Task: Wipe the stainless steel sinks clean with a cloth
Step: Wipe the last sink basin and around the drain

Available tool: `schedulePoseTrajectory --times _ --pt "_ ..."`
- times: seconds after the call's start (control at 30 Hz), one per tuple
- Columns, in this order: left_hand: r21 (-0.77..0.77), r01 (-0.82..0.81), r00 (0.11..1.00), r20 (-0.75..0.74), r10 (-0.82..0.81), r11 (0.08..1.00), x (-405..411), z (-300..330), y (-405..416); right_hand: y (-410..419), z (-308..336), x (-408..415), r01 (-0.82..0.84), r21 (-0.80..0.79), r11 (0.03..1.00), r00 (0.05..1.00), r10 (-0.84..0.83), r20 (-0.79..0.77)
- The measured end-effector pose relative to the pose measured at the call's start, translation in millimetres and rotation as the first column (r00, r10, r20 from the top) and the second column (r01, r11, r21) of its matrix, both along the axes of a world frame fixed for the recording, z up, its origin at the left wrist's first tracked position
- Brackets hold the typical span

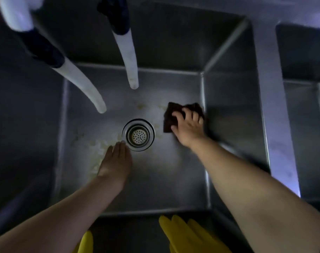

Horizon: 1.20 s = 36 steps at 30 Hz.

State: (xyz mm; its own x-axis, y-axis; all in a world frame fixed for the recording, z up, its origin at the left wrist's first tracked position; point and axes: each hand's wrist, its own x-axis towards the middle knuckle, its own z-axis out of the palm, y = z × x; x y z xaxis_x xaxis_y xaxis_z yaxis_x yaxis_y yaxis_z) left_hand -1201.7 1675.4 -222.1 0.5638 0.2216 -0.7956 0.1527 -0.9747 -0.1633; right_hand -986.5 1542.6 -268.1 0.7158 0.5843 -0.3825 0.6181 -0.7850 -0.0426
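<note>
- On the floor of the sink [173, 179], near its right wall, a dark cloth [171, 115] is pressed down by the right hand [187, 126].
- The fingers [177, 115] of that hand are spread and bent a little over the cloth, and the thumb is laid along the cloth's near edge. The cloth is pushed flat more than it is pinched.
- The far corners of the cloth can be seen sticking out past the fingers, close to the far right corner of the sink floor.
- In the middle of the sink floor a round metal drain [138, 135] with small holes is seen.
- Just beside the drain's near left rim, the left hand [116, 161] is laid flat on the floor. Its fingers are straight and kept close together, and nothing is held in it.
- Pale, dirty marks [99, 150] are seen on the floor to the left of the drain, partly under the left hand. More marks are seen between the drain and the cloth.
- Two white hoses [130, 59] with dark tops are hung over the far side of the sink. Their ends are kept above the floor.
- Yellow rubber gloves [181, 234] are draped over the near edge of the sink.
- A second sink [305, 106] is seen past the right rim.
</note>
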Motion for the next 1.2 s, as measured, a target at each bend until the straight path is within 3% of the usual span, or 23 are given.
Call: schedulePoseTrajectory --times 0.17,0.37,0.53,0.63,0.73,0.83,0.93,1.03,1.2 --pt "0.013 0.137 0.990 0.021 -0.137 0.991 6.4 -16.4 -10.5 33.4 -12.7 49.9 0.102 0.002 0.995 0.995 -0.102 0.015" --pt "0.060 0.232 0.970 0.066 -0.235 0.971 3.4 -19.9 -22.9 -26.1 6.7 -17.9 0.128 0.007 0.992 0.986 -0.127 -0.107" --pt "0.079 0.266 0.955 0.110 -0.274 0.961 -0.3 -21.6 -26.3 -98.2 42.2 -104.1 0.018 -0.241 0.970 0.936 -0.100 -0.336" --pt "0.078 0.244 0.957 0.139 -0.253 0.967 -1.1 -19.2 -26.5 -122.7 54.4 -133.8 -0.072 -0.428 0.901 0.828 -0.185 -0.529" --pt "0.051 0.187 0.970 0.149 -0.192 0.981 -1.1 -19.1 -26.2 -129.8 58.7 -136.3 -0.098 -0.475 0.874 0.761 -0.242 -0.602" --pt "0.039 0.150 0.975 0.159 -0.155 0.988 -0.2 -21.1 -24.2 -120.8 52.1 -133.9 -0.019 -0.407 0.913 0.813 -0.223 -0.538" --pt "0.010 0.136 0.973 0.188 -0.135 0.991 -2.8 -27.0 -23.6 -99.3 38.4 -127.3 0.176 -0.283 0.943 0.899 -0.271 -0.344" --pt "-0.028 0.118 0.974 0.198 -0.110 0.993 -4.7 -32.1 -21.9 -70.0 19.4 -97.9 0.245 -0.150 0.958 0.955 -0.265 -0.133" --pt "-0.044 0.130 0.975 0.187 -0.120 0.991 -2.3 -32.5 -20.2 -4.1 -4.8 -6.7 0.394 -0.013 0.919 0.919 -0.393 0.010"
